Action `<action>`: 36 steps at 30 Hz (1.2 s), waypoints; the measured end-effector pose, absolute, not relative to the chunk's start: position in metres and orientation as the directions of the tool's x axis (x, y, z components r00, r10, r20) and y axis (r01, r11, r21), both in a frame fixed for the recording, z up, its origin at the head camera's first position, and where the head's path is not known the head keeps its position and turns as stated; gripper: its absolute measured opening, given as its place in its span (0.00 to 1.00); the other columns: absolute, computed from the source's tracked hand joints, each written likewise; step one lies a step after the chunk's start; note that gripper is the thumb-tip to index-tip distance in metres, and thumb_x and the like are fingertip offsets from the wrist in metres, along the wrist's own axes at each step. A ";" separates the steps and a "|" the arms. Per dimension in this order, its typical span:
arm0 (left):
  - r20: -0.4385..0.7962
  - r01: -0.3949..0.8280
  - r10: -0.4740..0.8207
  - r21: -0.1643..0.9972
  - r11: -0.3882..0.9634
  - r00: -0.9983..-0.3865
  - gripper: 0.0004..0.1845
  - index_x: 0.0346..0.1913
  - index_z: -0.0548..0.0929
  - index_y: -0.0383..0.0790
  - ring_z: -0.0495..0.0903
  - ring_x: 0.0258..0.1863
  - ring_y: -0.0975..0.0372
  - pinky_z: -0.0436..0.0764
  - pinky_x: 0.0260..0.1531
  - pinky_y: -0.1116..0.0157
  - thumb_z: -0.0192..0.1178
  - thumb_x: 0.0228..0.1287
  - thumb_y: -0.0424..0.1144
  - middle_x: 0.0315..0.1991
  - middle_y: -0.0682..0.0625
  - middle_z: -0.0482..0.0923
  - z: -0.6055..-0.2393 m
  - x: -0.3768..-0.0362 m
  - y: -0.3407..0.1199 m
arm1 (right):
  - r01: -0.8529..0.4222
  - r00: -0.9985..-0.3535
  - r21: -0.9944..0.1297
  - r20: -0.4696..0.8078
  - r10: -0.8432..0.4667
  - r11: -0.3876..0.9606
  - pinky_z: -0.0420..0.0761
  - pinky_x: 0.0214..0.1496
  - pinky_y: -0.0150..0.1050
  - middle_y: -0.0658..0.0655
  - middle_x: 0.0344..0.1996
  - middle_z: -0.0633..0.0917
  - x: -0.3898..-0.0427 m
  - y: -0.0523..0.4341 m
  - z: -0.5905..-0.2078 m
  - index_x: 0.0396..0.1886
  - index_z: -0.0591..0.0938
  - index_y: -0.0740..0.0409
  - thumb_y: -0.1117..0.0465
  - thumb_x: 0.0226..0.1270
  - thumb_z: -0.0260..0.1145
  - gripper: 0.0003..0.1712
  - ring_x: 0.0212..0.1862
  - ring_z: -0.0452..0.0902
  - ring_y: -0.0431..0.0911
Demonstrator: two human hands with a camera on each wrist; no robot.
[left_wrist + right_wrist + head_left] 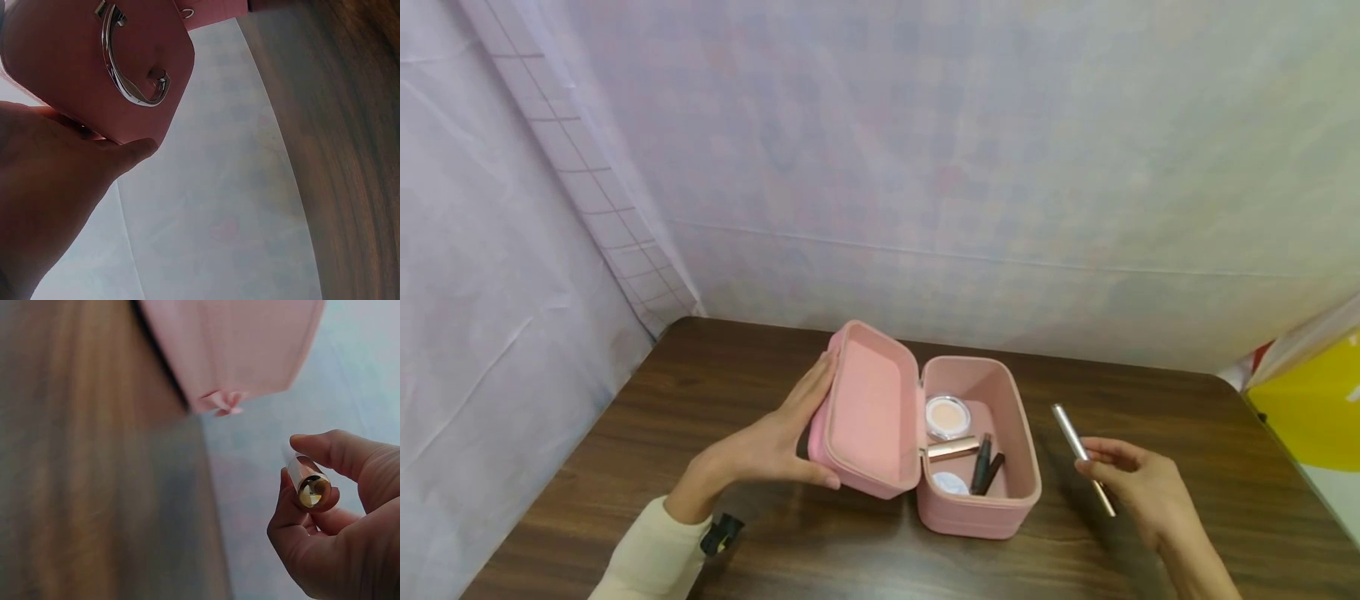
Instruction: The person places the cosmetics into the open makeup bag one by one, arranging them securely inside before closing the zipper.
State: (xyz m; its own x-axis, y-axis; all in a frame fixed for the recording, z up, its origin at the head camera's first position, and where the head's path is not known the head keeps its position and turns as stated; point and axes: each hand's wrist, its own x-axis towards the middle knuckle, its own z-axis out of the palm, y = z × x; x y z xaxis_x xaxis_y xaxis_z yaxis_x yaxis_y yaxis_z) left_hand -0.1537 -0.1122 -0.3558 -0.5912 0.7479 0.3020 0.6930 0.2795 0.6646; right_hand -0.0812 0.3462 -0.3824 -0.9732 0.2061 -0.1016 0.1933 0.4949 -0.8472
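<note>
A pink makeup case (pixel 977 514) stands on the table with its lid (pixel 874 408) swung out to the left. My left hand (pixel 778 437) grips that lid by its outer side, the thumb at the lower edge and the fingers at the upper edge. A curved metal handle (pixel 119 75) shows on the lid in the left wrist view. Right of the case, my right hand (pixel 1138 482) pinches a slim silver cosmetic tube (pixel 1072 435) with a gold end, held tilted. The case's bow (pixel 224 402) appears in the right wrist view, apart from the tube.
Inside the case lie a round compact (pixel 947 416), a rose-gold tube (pixel 953 448), a dark green tube (pixel 982 464), a thin dark tube (pixel 992 474) and a round white item (pixel 950 482). A pale cloth (pixel 970 167) hangs behind the brown table (pixel 700 375).
</note>
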 end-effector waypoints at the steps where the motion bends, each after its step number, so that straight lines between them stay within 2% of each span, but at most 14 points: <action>1: 0.302 0.692 0.746 0.665 0.281 -0.593 0.67 0.76 0.31 0.41 0.26 0.73 0.50 0.47 0.64 0.38 0.65 0.47 0.68 0.75 0.43 0.23 -0.356 -0.154 -0.113 | 0.186 -0.974 -0.849 -0.093 0.207 0.495 0.78 0.39 0.32 0.47 0.38 0.85 -0.082 0.344 -0.379 0.56 0.79 0.65 0.49 0.56 0.73 0.33 0.40 0.78 0.38; 5: 0.296 0.688 0.740 0.662 0.297 -0.605 0.68 0.76 0.32 0.42 0.27 0.73 0.49 0.48 0.63 0.38 0.65 0.47 0.69 0.76 0.43 0.24 -0.357 -0.154 -0.115 | 0.145 -0.978 -0.885 -0.062 0.197 0.443 0.79 0.37 0.33 0.46 0.37 0.85 -0.085 0.336 -0.367 0.56 0.79 0.66 0.49 0.56 0.73 0.33 0.39 0.79 0.38; 13: 0.294 0.687 0.741 0.663 0.298 -0.604 0.68 0.76 0.31 0.41 0.27 0.73 0.47 0.47 0.63 0.38 0.66 0.47 0.68 0.75 0.43 0.24 -0.358 -0.155 -0.116 | 0.059 -0.985 -0.945 -0.002 0.173 0.323 0.78 0.30 0.31 0.45 0.31 0.84 -0.093 0.313 -0.353 0.51 0.81 0.67 0.63 0.59 0.72 0.21 0.33 0.79 0.38; 18: 0.304 0.694 0.744 0.661 0.285 -0.594 0.68 0.75 0.31 0.40 0.27 0.73 0.46 0.46 0.63 0.37 0.65 0.48 0.69 0.75 0.42 0.23 -0.358 -0.155 -0.115 | 0.025 -0.988 -0.969 0.014 0.156 0.247 0.77 0.26 0.30 0.47 0.31 0.84 -0.096 0.300 -0.347 0.48 0.82 0.64 0.64 0.56 0.73 0.19 0.32 0.80 0.38; 25: 0.316 0.704 0.746 0.654 0.276 -0.586 0.67 0.75 0.32 0.40 0.27 0.73 0.49 0.46 0.64 0.38 0.63 0.48 0.70 0.75 0.41 0.24 -0.357 -0.155 -0.113 | -0.028 -0.979 -0.939 0.094 0.180 0.343 0.78 0.27 0.34 0.47 0.30 0.83 -0.102 0.277 -0.342 0.50 0.76 0.69 0.66 0.59 0.71 0.21 0.28 0.78 0.39; 32: 0.313 0.701 0.746 0.657 0.278 -0.589 0.67 0.76 0.31 0.41 0.27 0.73 0.49 0.46 0.64 0.38 0.63 0.47 0.70 0.75 0.42 0.23 -0.357 -0.155 -0.112 | -0.024 -0.981 -0.896 0.106 0.161 0.442 0.80 0.29 0.36 0.61 0.33 0.84 -0.106 0.262 -0.333 0.54 0.73 0.68 0.70 0.59 0.67 0.23 0.30 0.80 0.40; 36: 0.307 0.695 0.744 0.661 0.282 -0.594 0.68 0.76 0.32 0.42 0.27 0.73 0.49 0.47 0.64 0.39 0.65 0.47 0.69 0.75 0.43 0.24 -0.356 -0.154 -0.112 | -0.017 -0.984 -0.882 0.099 0.149 0.470 0.80 0.29 0.37 0.62 0.34 0.84 -0.107 0.259 -0.329 0.56 0.72 0.68 0.70 0.60 0.66 0.24 0.30 0.80 0.41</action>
